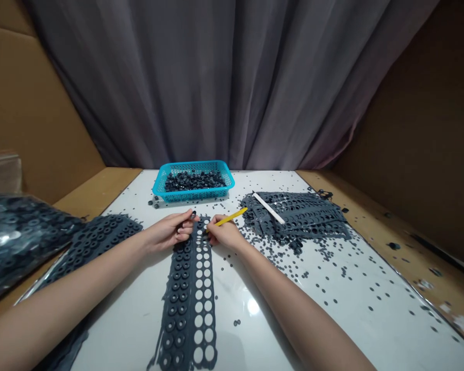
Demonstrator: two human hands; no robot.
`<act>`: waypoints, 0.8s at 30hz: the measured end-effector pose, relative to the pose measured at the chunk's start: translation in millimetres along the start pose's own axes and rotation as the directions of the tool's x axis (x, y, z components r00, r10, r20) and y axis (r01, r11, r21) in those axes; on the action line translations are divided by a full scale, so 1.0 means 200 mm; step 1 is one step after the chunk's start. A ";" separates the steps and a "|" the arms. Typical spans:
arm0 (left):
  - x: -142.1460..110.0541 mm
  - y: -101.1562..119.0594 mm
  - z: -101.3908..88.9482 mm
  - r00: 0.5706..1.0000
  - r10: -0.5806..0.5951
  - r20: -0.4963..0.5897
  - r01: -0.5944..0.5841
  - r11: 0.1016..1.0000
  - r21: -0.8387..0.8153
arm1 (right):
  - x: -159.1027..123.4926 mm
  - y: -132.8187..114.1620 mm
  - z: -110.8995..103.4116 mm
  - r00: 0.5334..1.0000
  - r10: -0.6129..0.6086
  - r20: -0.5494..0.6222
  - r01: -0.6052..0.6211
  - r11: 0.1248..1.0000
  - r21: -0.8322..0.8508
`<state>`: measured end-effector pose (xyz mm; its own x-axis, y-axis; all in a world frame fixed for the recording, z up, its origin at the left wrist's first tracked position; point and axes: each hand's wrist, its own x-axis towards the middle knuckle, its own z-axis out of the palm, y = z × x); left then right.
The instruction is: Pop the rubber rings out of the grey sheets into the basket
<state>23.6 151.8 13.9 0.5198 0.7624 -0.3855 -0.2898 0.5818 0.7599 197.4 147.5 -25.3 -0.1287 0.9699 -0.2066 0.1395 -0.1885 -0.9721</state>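
Observation:
My left hand (173, 230) is closed at the fingertips on a small black rubber ring (194, 213), raised a little above the table. In my right hand (225, 234) is a slim yellow pen-shaped tool (232, 216), tilted with its lower tip by the sheet. Under both hands lies a long dark grey rubber sheet (192, 304). Thick rings fill its left columns, while the right columns are round holes showing the white table. My fingers cover part of its far end.
A turquoise basket (193, 195) of black rings stands at the back. Perforated sheets (309, 216) lie stacked at right under a white stick (268, 207), with small discs scattered around. Left are another ringed sheet (96, 239) and a clear bag (21, 242) of rings.

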 end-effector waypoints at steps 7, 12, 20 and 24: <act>-0.02 0.02 0.08 0.999 -0.050 0.012 0.050 0.999 -0.009 | 0.00 0.01 0.00 1.000 -0.016 -0.003 0.016 1.000 -0.015; 0.01 0.00 0.08 0.999 0.003 0.034 -0.005 0.997 0.071 | 0.00 0.00 0.00 1.000 -0.010 -0.005 0.010 1.000 -0.004; 0.29 0.25 0.06 0.904 0.415 -0.102 -0.259 0.721 0.642 | 0.01 0.01 0.01 1.000 0.017 0.013 -0.018 1.000 0.016; 0.50 0.50 -0.04 0.719 0.654 -0.236 -0.128 0.458 0.879 | 0.01 0.00 0.01 1.000 0.027 0.013 -0.027 0.999 0.031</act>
<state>41.2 288.5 46.9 -0.0060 0.9953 0.0963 0.5074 -0.0800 0.8580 195.9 148.5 -26.7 -0.1377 0.9625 -0.2338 0.1120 -0.2194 -0.9692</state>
